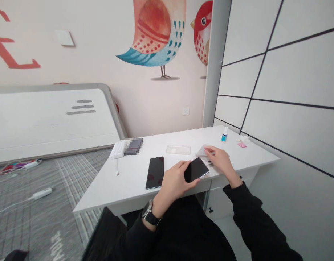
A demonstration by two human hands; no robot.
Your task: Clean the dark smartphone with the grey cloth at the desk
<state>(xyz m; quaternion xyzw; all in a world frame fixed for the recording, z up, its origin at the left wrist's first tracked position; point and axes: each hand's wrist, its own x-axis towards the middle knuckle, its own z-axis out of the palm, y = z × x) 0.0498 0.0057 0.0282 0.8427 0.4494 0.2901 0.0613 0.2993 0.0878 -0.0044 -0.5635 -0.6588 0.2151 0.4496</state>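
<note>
My left hand grips a dark phone by its lower end, near the front edge of the white desk. The fingers wrap its edge. My right hand rests just beyond it, fingers curled onto a thin pale sheet or cloth. A second black phone lies flat to the left, untouched. A watch sits on my left wrist.
A clear phone case lies at mid desk. A small blue-labelled bottle, white wipes and a pink item sit at the back right. A white box and blurred dark item are at the back left. Cables lie on the carpet.
</note>
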